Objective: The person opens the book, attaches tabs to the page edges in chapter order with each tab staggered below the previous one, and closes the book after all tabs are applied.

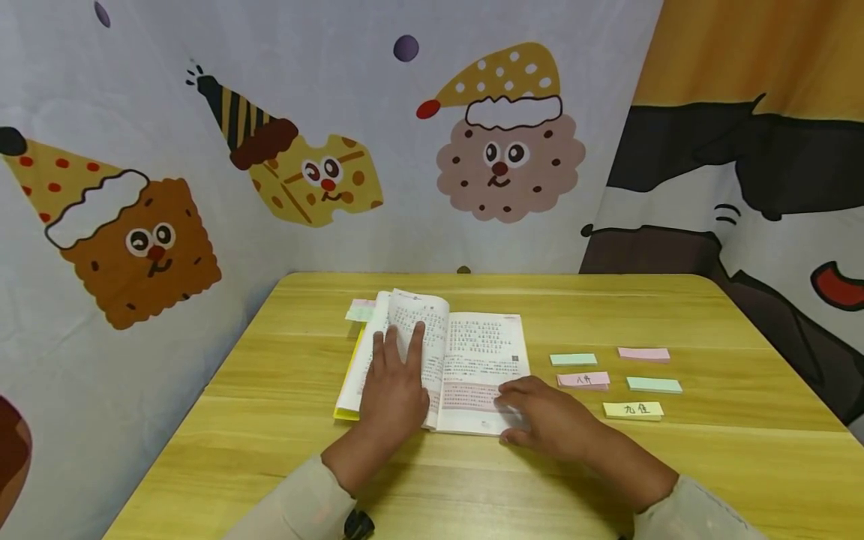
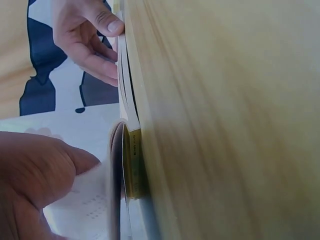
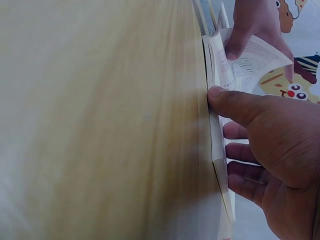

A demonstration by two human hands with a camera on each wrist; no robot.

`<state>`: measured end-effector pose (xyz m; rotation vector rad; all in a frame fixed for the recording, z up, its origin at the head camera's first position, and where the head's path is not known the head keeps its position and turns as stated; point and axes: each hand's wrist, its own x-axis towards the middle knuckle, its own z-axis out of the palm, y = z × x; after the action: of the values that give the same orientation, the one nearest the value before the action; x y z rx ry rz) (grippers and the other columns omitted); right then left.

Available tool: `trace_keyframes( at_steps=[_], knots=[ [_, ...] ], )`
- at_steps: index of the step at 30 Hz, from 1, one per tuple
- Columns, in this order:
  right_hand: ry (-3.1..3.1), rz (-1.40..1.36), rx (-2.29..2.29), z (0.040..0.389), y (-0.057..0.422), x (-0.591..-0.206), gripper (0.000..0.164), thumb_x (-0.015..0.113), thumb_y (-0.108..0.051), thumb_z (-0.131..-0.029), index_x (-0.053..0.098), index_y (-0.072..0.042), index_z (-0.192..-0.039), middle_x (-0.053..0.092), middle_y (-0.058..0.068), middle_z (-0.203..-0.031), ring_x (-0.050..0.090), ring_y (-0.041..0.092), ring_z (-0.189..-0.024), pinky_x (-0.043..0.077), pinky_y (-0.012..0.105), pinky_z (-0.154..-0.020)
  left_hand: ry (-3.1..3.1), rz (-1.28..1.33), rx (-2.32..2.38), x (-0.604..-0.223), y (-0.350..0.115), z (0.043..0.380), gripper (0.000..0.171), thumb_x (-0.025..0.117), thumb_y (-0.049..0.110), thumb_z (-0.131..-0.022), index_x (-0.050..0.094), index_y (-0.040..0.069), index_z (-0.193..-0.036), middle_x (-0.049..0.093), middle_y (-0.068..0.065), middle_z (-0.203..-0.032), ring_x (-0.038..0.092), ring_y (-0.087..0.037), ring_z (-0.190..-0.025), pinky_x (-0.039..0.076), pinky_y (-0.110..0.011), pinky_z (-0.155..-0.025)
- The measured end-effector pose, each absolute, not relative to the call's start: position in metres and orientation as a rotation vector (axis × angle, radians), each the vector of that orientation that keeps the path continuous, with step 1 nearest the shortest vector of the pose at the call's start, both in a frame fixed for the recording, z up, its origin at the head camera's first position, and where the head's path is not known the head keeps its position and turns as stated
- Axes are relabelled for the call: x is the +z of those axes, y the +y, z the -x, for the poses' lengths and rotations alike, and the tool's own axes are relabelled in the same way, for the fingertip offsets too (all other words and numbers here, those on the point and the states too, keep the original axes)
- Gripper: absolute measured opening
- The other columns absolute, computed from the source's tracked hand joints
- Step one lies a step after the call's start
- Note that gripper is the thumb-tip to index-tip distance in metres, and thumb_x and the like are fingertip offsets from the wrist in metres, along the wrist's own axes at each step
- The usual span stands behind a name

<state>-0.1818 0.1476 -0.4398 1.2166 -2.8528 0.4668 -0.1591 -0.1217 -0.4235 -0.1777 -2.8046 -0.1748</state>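
An open book (image 1: 482, 345) with printed pages lies on the wooden table, its yellow cover showing at the left edge. My left hand (image 1: 397, 386) rests on the left page with straight, spread fingers; that page curves upward, as the right wrist view also shows. Over the lower right corner of the right page is my right hand (image 1: 556, 420). Its fingertips touch the paper, while the thumb (image 3: 227, 100) lies against the book's near edge. Pink and green sticky tabs (image 1: 360, 310) stick out beyond the book's upper left side.
Right of the book lie several sticky-note pads: green (image 1: 573, 359), pink (image 1: 644, 354), a pink one with handwriting (image 1: 583, 380), another green (image 1: 654, 385), and a yellow one with handwriting (image 1: 633, 410). A cartoon-printed cloth (image 1: 405, 247) hangs behind the table (image 1: 236, 420).
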Motion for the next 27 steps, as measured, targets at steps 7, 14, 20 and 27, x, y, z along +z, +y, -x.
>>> trace_keyframes(
  at_steps=[7, 14, 20, 27],
  knots=[
    [-2.861, -1.208, 0.481, 0.1811, 0.1484, -0.4420, 0.049, 0.082, -0.038, -0.086, 0.071, -0.008, -0.123, 0.062, 0.009, -0.134, 0.057, 0.028, -0.125, 0.050, 0.044, -0.100, -2.826, 0.171, -0.066, -0.4222, -0.1227, 0.1610, 0.097, 0.081, 0.022, -0.081, 0.029, 0.021, -0.163, 0.014, -0.030, -0.164, 0.001, -0.051, -0.152, 0.013, -0.060, -0.120],
    [-2.884, -1.205, 0.501, 0.1814, 0.1486, -0.4418, 0.050, 0.083, -0.039, -0.086, 0.071, -0.008, -0.124, 0.062, 0.008, -0.135, 0.056, 0.028, -0.127, 0.049, 0.044, -0.101, -2.892, 0.451, -0.199, -0.4232, -0.1193, 0.1595, 0.054, 0.064, 0.000, -0.094, 0.056, 0.014, -0.145, 0.047, -0.018, -0.152, 0.033, -0.042, -0.147, 0.033, -0.048, -0.116],
    [-2.888, -1.211, 0.513, 0.1813, 0.1487, -0.4416, 0.050, 0.084, -0.038, -0.085, 0.071, -0.008, -0.124, 0.062, 0.009, -0.135, 0.056, 0.029, -0.127, 0.049, 0.045, -0.101, -3.001, 0.587, -0.306, -0.4240, -0.1170, 0.1554, 0.030, 0.061, 0.000, -0.098, 0.070, 0.012, -0.123, 0.061, -0.008, -0.139, 0.054, -0.027, -0.133, 0.052, -0.039, -0.098],
    [-2.892, -1.207, 0.533, 0.1817, 0.1493, -0.4405, 0.049, 0.083, -0.035, -0.086, 0.071, -0.007, -0.124, 0.062, 0.009, -0.135, 0.056, 0.029, -0.127, 0.049, 0.045, -0.102, -3.069, 0.479, -0.346, -0.4222, -0.1154, 0.1544, 0.030, 0.065, 0.003, -0.092, 0.071, 0.010, -0.120, 0.064, -0.006, -0.131, 0.061, -0.026, -0.121, 0.057, -0.037, -0.081]
  ],
)
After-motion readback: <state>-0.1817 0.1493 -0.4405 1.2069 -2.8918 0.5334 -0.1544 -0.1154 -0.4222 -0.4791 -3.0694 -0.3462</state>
